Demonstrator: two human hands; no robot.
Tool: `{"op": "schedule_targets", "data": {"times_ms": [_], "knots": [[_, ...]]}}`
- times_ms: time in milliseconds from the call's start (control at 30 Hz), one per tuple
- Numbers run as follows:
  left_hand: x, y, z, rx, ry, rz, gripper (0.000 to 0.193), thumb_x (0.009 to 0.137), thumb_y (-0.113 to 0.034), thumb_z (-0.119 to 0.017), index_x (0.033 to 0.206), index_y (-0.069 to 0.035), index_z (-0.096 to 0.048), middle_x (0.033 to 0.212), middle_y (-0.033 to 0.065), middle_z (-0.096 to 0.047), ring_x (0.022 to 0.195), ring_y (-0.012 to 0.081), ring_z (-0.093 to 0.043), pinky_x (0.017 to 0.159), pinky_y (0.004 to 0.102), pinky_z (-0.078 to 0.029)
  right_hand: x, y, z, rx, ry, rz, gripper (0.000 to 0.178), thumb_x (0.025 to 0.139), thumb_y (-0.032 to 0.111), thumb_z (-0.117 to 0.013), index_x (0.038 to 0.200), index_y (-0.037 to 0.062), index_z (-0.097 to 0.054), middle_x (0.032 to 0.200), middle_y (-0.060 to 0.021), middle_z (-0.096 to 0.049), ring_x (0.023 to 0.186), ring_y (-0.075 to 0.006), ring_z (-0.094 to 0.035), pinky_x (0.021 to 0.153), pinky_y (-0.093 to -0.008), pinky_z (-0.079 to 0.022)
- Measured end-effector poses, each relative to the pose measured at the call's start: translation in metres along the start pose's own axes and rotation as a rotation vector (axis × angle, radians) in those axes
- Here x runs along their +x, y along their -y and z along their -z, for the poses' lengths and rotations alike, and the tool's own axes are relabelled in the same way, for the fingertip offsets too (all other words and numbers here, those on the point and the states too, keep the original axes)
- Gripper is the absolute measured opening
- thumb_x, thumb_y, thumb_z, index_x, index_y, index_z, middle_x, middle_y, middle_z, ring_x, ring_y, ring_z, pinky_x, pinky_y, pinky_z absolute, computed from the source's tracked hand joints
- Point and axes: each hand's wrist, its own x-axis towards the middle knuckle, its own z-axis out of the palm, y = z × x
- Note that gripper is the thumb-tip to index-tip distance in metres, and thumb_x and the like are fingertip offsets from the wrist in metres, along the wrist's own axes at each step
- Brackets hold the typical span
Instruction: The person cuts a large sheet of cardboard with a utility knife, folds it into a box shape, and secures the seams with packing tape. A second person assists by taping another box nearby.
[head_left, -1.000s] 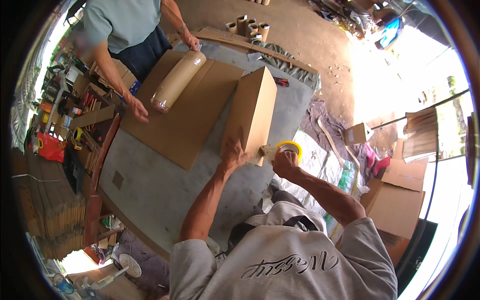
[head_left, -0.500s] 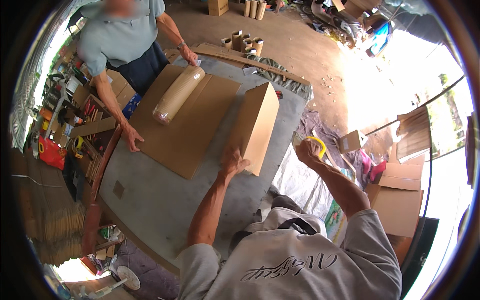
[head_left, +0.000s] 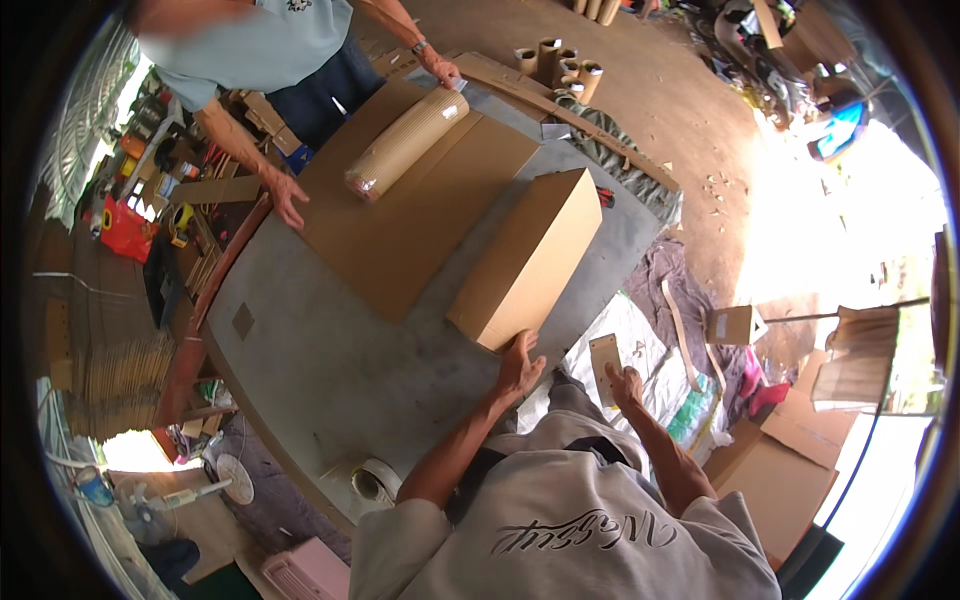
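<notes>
A long closed cardboard box (head_left: 530,258) lies slantwise on the grey table (head_left: 300,370). My left hand (head_left: 520,368) rests against its near end with fingers stretched and apart. Off the table's right edge, my right hand (head_left: 626,385) grips a flat tan plate (head_left: 605,366) with small dark holes; its exact kind does not show. Across the table a person's hand (head_left: 440,68) touches the far end of a wrapped brown roll (head_left: 410,143). That roll lies on a flat cardboard sheet (head_left: 400,245), whose left edge the person's other hand (head_left: 287,198) touches.
A tape roll (head_left: 376,482) sits by my left forearm. Something small and red (head_left: 606,197) lies beyond the box. Several cardboard tubes (head_left: 550,65) stand on the floor behind the table. Stacked cardboard (head_left: 120,385) fills the left side; cartons (head_left: 780,470) stand at right.
My left hand has moved from the box's side to its near end. My right hand has come lower and closer to me; the yellow ring seen in it before no longer shows.
</notes>
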Motion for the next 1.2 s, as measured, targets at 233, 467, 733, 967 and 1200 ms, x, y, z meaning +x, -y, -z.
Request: {"op": "schedule_targets", "data": {"times_ms": [233, 467, 733, 967, 1200], "knots": [[0.011, 0.005, -0.020, -0.039, 0.191, 0.447, 0.018, 0.087, -0.015, -0.065, 0.096, 0.001, -0.065, 0.083, 0.0107, -0.071, 0.080, 0.0231, -0.069, 0.069, 0.0358, -0.053, 0.028, 0.029, 0.062, 0.163, 0.106, 0.328, 0.054, 0.090, 0.046, -0.066, 0.083, -0.0066, -0.060, 0.076, -0.0219, -0.063, 0.069, -0.0312, -0.065, 0.062, -0.0420, -0.051], [-0.002, -0.088, 0.089, 0.099, -0.744, 0.504, 0.028, 0.098, -0.029, -0.054, 0.095, -0.003, -0.064, 0.087, 0.0109, -0.068, 0.076, 0.0214, -0.062, 0.066, 0.0389, -0.047, 0.009, 0.086, 0.091, 0.226, 0.309, 0.456, 0.050, 0.091, 0.045, -0.064, 0.084, -0.0042, -0.056, 0.072, -0.0177, -0.059, 0.067, -0.0269, -0.061, 0.061, -0.0405, -0.048], [0.087, 0.063, 0.147, -0.970, -0.285, 0.733, 0.035, 0.098, -0.030, -0.060, 0.117, -0.001, -0.066, 0.110, 0.0118, -0.071, 0.098, 0.0237, -0.067, 0.085, 0.0418, -0.055, -0.008, 0.114, 0.087, 0.279, 0.468, 0.476, 0.056, 0.087, 0.050, -0.066, 0.091, -0.0050, -0.058, 0.077, -0.0197, -0.062, 0.072, -0.0257, -0.058, 0.067, -0.0403, -0.046], [0.073, 0.010, 0.119, -0.974, -0.711, 0.625, 0.025, 0.094, -0.016, -0.065, 0.113, 0.001, -0.066, 0.107, 0.0120, -0.071, 0.091, 0.0251, -0.068, 0.078, 0.0399, -0.056, -0.002, 0.098, 0.105, 0.202, 0.420, 0.482, 0.052, 0.088, 0.047, -0.065, 0.093, -0.0041, -0.059, 0.077, -0.0187, -0.062, 0.073, -0.0268, -0.060, 0.067, -0.0410, -0.046], [-0.013, -0.069, 0.091, -0.092, -0.838, 0.246, 0.016, 0.084, -0.012, -0.076, 0.096, -0.004, -0.069, 0.099, 0.0048, -0.065, 0.085, 0.0222, -0.060, 0.074, 0.0402, -0.048, -0.008, 0.098, 0.114, 0.197, 0.490, 0.576, 0.041, 0.090, 0.038, -0.063, 0.093, -0.0034, -0.059, 0.076, -0.0134, -0.062, 0.069, -0.0207, -0.057, 0.064, -0.0377, -0.047]]}}
